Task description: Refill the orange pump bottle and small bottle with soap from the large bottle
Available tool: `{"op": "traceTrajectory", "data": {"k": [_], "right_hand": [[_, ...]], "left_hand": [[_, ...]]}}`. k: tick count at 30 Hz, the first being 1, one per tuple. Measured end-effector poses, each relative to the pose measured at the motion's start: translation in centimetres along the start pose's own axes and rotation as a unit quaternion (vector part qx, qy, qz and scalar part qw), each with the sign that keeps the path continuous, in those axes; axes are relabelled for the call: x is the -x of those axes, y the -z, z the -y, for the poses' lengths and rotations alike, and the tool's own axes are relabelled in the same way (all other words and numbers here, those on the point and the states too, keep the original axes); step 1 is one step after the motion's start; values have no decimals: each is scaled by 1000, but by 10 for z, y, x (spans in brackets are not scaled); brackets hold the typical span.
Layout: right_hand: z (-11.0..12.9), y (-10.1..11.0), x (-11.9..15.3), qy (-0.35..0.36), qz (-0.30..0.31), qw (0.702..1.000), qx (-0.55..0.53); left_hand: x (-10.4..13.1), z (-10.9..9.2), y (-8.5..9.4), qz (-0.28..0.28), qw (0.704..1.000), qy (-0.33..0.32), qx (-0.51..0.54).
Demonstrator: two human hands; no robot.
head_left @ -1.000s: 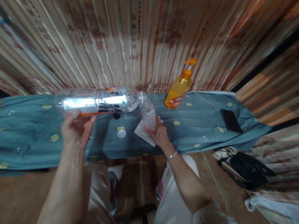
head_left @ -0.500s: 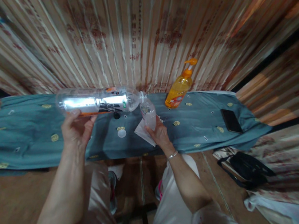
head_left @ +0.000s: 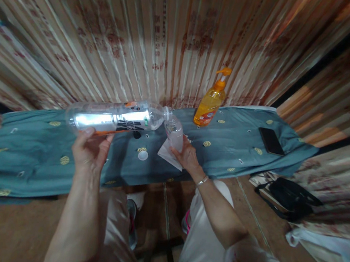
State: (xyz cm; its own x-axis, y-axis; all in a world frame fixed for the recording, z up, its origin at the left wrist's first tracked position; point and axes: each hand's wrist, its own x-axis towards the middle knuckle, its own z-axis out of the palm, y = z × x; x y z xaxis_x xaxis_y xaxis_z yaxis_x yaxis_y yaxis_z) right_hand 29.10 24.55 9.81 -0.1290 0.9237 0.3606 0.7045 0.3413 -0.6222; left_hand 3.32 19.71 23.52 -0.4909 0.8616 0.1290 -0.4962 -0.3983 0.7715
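A large clear bottle (head_left: pixel 112 118) with a silver, black and orange label lies nearly level in my left hand (head_left: pixel 91 148), whose fingers support it from below. Its neck points right and meets the mouth of a small clear bottle (head_left: pixel 174 131). My right hand (head_left: pixel 186 153) is wrapped round the small bottle, which leans with its mouth up and to the left. Beneath it is a white paper (head_left: pixel 169 155), partly covered by the hand. A round white cap (head_left: pixel 142 156) lies on the cloth between my hands, and a small dark round thing (head_left: pixel 136 135) sits under the large bottle.
An orange pump bottle (head_left: pixel 209 105) stands at the back of the table with the blue-green cloth (head_left: pixel 40 147). A black phone (head_left: pixel 270 141) lies at the right. On the floor at the right is a black bag (head_left: pixel 295 198). A pleated curtain (head_left: pixel 125 38) hangs behind the table.
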Motion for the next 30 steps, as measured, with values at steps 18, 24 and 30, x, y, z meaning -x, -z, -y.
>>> {"op": "traceTrajectory", "data": {"k": [18,24,30], "right_hand": [[3,6,0,9,8,1000,-4],[1,4,0,12,3,1000,0],[0,1,0,11,-4,1000,-5]], "left_hand": [[-3,2,7,21,1000,-10,6],[-4,4,7,24,1000,-15,8],[-4,2,8,33,999,-19,10]]}}
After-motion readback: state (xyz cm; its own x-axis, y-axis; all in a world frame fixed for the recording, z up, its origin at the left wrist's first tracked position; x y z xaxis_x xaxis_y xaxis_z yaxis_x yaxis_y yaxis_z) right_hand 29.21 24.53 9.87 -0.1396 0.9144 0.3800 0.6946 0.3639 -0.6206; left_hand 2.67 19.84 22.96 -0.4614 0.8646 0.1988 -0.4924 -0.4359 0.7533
